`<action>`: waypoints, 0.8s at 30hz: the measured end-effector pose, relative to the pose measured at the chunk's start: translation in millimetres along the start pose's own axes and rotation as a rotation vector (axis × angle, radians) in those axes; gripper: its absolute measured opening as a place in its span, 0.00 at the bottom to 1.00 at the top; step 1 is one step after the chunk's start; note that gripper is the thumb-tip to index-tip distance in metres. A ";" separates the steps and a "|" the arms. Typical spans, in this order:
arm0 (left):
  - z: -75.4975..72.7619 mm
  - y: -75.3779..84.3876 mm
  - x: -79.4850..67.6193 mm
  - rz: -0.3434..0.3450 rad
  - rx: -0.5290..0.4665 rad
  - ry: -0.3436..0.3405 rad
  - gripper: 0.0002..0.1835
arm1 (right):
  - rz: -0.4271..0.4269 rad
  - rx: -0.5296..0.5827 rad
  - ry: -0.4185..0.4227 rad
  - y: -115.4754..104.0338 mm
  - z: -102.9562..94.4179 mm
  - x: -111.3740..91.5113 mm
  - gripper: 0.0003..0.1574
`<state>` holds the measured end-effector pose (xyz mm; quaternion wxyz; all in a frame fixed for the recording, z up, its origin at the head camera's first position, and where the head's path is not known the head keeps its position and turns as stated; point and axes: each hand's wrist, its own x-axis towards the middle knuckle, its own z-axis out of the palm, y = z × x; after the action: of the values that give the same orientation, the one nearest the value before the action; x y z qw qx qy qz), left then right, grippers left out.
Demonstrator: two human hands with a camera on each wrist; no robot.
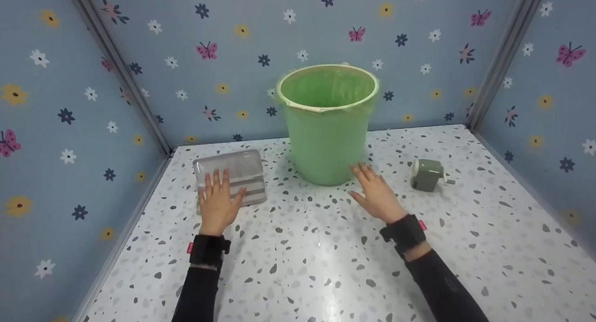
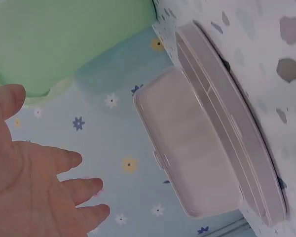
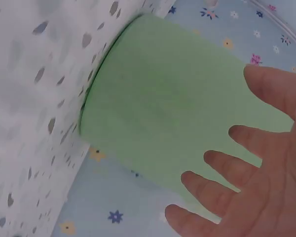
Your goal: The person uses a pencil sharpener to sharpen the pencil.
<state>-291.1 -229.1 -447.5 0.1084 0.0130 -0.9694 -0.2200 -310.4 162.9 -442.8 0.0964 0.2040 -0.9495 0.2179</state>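
My left hand [image 1: 219,206], fingers spread, hovers in front of a grey plastic pencil case [image 1: 251,166]. The case lies with its lid up, and the left wrist view shows its hinged lid [image 2: 187,143] and divided tray [image 2: 237,133] apart from the fingers. My right hand [image 1: 376,196] is spread near the lower right side of a light green trash bin [image 1: 328,140]. In the right wrist view the bin [image 3: 153,94] stands behind the straight fingers. Neither hand holds anything.
A thin translucent bag lines the bin and folds over its pale rim [image 1: 321,109]. To the right stands a dark green pencil sharpener [image 1: 427,175] with a hand crank. Blue flowered panels [image 1: 251,79] enclose the white speckled table [image 1: 307,266] at the back and both sides.
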 end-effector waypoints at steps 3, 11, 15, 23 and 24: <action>-9.4 -14.9 2.7 -0.042 -0.038 -0.008 0.41 | -0.038 0.075 -0.027 -16.2 12.4 12.6 0.45; -20.1 -55.5 6.0 -0.191 -0.190 -0.059 0.40 | -0.138 0.240 -0.117 -59.7 53.5 51.6 0.43; -18.9 -69.9 8.7 -0.247 -0.223 -0.108 0.40 | -0.167 0.318 -0.175 -81.2 72.8 69.9 0.43; -13.7 -88.1 11.2 -0.305 -0.330 -0.216 0.42 | -0.015 0.482 -0.362 -111.0 107.4 93.7 0.45; -12.8 -90.2 10.7 -0.316 -0.341 -0.231 0.43 | 0.008 0.499 -0.377 -113.4 111.5 95.5 0.45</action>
<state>-300.8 -316.8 -472.8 -0.0384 0.1206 -0.9101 -0.3945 -358.0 -13.9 -473.2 -0.1351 0.2545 -0.8686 0.4032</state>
